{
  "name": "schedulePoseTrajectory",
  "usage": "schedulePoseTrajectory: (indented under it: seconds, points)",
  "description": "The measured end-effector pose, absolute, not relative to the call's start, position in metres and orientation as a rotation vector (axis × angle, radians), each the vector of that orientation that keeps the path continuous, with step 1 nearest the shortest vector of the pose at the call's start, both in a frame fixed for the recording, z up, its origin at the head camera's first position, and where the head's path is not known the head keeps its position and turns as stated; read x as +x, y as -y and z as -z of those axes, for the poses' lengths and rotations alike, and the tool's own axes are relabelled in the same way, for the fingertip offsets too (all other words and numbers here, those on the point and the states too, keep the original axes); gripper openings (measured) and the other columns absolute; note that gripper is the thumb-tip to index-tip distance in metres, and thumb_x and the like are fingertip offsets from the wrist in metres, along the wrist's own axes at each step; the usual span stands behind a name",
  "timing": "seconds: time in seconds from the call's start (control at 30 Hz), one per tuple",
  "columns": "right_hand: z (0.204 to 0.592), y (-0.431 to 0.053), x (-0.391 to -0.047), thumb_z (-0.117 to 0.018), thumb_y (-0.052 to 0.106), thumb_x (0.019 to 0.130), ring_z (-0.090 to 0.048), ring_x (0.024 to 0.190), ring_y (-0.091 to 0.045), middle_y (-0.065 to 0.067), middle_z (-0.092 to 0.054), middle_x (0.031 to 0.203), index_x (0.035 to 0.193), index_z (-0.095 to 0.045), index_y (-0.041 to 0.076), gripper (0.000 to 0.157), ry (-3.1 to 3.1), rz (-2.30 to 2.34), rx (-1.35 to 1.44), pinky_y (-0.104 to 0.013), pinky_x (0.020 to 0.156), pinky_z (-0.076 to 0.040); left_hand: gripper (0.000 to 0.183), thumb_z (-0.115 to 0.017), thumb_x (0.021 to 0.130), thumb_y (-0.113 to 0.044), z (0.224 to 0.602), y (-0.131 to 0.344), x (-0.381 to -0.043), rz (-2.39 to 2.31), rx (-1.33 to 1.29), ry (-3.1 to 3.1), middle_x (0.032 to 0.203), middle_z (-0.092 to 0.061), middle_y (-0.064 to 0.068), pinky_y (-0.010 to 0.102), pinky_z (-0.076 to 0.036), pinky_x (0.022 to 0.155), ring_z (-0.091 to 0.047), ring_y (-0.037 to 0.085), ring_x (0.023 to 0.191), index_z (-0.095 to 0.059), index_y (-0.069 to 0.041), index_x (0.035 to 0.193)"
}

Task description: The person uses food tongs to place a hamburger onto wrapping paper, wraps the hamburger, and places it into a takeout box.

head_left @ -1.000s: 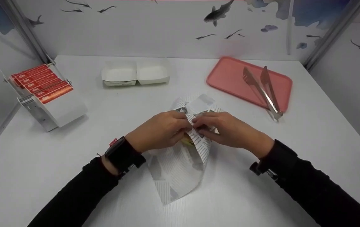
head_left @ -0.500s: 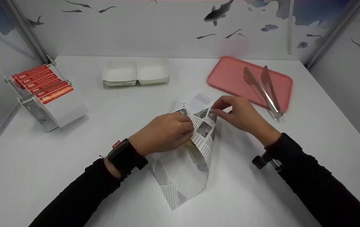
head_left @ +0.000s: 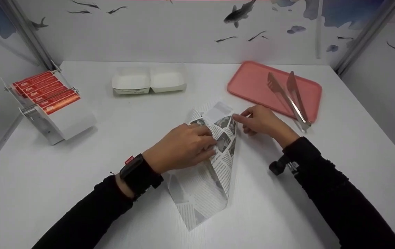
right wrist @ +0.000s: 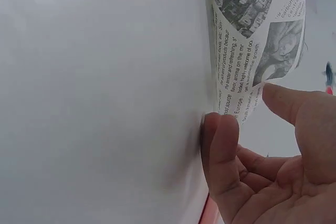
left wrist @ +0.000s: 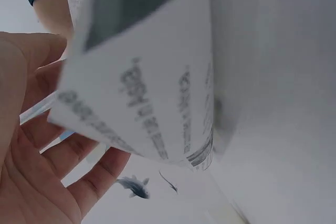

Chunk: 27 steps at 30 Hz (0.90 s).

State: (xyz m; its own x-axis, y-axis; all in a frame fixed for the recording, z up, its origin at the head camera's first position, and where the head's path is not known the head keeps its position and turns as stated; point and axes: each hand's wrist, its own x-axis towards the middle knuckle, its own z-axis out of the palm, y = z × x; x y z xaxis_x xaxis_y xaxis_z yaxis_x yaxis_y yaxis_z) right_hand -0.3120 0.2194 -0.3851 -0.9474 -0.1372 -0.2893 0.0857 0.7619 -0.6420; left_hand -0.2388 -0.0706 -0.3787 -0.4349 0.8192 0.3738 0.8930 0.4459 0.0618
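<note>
A sheet of newspaper-print food wrapping paper lies on the table in front of me, folded over a lump; its lower end spreads flat toward me. Whatever is inside is hidden by the paper. My left hand rests over the left side of the fold, fingers loosely extended; in the left wrist view the printed flap stands beside those fingers. At the paper's upper right edge is my right hand, its thumb touching the print and its fingers bent below, apart from the thumb in the right wrist view.
A white open clamshell box stands at the back. Metal tongs lie on a pink tray at back right. On the left, a metal rack holds red-and-white printed cartons or sleeves. Walls edge the table.
My right hand has moved from beside the left hand out to the paper's upper right edge. The fold now lies flatter, and the yellow bit seen earlier under it is covered.
</note>
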Motion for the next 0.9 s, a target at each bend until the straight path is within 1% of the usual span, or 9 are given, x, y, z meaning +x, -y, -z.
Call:
schedulePoseTrajectory:
  seconds: [0.07, 0.13, 0.27, 0.43, 0.53, 0.63, 0.7, 0.77, 0.9]
  points:
    - [0.385, -0.219, -0.314, -0.062, 0.061, 0.104, -0.072, 0.072, -0.010, -0.011, -0.076, 0.092, 0.135, -0.062, -0.006, 0.074, -2.612, 1.024, -0.019, -0.025, 0.070, -0.060, 0.032, -0.071, 0.102, -0.044, 0.380, 0.070, -0.236, 0.312, -1.448, 2.419, 0.109, -0.075, 0.004, 0.039, -0.061, 0.078, -0.072, 0.021, 0.096, -0.077, -0.014, 0.110]
    - [0.385, -0.220, -0.315, -0.058, 0.066, 0.103, -0.072, 0.073, -0.010, -0.013, -0.077, 0.095, 0.136, -0.061, -0.007, 0.080, -2.602, 1.041, -0.003, -0.025, 0.070, -0.060, 0.045, -0.072, 0.099, -0.056, 0.381, 0.069, -0.233, 0.252, -1.425, 2.428, 0.110, -0.072, 0.003, 0.037, -0.059, 0.074, -0.070, 0.020, 0.096, -0.074, -0.014, 0.115]
    - [0.386, -0.217, -0.316, -0.055, 0.068, 0.104, -0.071, 0.069, -0.010, -0.012, -0.075, 0.093, 0.136, -0.061, -0.008, 0.082, -2.619, 1.044, 0.009, -0.024, 0.067, -0.061, 0.058, -0.070, 0.094, -0.068, 0.382, 0.068, -0.227, 0.158, -1.405, 2.411, 0.109, -0.068, 0.003, 0.036, -0.058, 0.071, -0.068, 0.020, 0.095, -0.069, -0.020, 0.126]
    - [0.390, -0.212, -0.319, -0.059, 0.055, 0.107, -0.068, 0.059, -0.007, -0.004, -0.071, 0.078, 0.128, -0.065, -0.008, 0.067, -2.662, 1.054, 0.033, -0.023, 0.060, -0.059, 0.046, -0.070, 0.097, -0.062, 0.382, 0.067, -0.224, 0.161, -1.395, 2.389, 0.108, -0.068, 0.004, 0.037, -0.060, 0.073, -0.069, 0.022, 0.094, -0.073, -0.022, 0.119]
    - [0.392, -0.213, -0.321, -0.062, 0.038, 0.107, -0.066, 0.055, -0.007, 0.000, -0.068, 0.069, 0.115, -0.069, -0.009, 0.048, -2.666, 1.071, 0.039, -0.023, 0.056, -0.057, 0.037, -0.070, 0.100, -0.056, 0.380, 0.068, -0.225, 0.178, -1.399, 2.402, 0.106, -0.069, 0.004, 0.038, -0.061, 0.074, -0.070, 0.022, 0.092, -0.074, -0.021, 0.111]
    - [0.391, -0.217, -0.319, -0.062, 0.026, 0.103, -0.064, 0.053, -0.007, 0.002, -0.066, 0.061, 0.095, -0.073, -0.003, 0.033, -2.680, 1.056, 0.031, -0.023, 0.055, -0.056, 0.031, -0.069, 0.103, -0.050, 0.378, 0.070, -0.227, 0.191, -1.402, 2.423, 0.106, -0.070, 0.004, 0.039, -0.061, 0.075, -0.071, 0.021, 0.090, -0.074, -0.019, 0.108]
    - [0.391, -0.221, -0.316, -0.060, 0.025, 0.100, -0.064, 0.052, -0.007, 0.004, -0.065, 0.058, 0.082, -0.071, 0.003, 0.030, -2.690, 1.038, 0.027, -0.023, 0.055, -0.055, 0.029, -0.070, 0.103, -0.046, 0.376, 0.072, -0.229, 0.198, -1.400, 2.436, 0.104, -0.070, 0.005, 0.039, -0.060, 0.075, -0.070, 0.021, 0.089, -0.073, -0.018, 0.108]
    - [0.390, -0.225, -0.313, -0.059, 0.027, 0.098, -0.064, 0.053, -0.007, 0.005, -0.065, 0.057, 0.076, -0.068, 0.008, 0.030, -2.696, 1.013, 0.030, -0.023, 0.056, -0.053, 0.028, -0.070, 0.104, -0.044, 0.376, 0.074, -0.232, 0.204, -1.396, 2.454, 0.104, -0.070, 0.005, 0.038, -0.061, 0.076, -0.070, 0.020, 0.088, -0.073, -0.017, 0.110]
    - [0.391, -0.230, -0.307, -0.058, 0.031, 0.100, -0.066, 0.056, -0.007, 0.006, -0.068, 0.059, 0.080, -0.067, 0.006, 0.033, -2.640, 1.045, 0.065, -0.023, 0.060, -0.054, 0.031, -0.066, 0.107, -0.042, 0.376, 0.076, -0.235, 0.213, -1.396, 2.503, 0.105, -0.069, 0.004, 0.038, -0.061, 0.082, -0.068, 0.019, 0.090, -0.070, -0.015, 0.122]
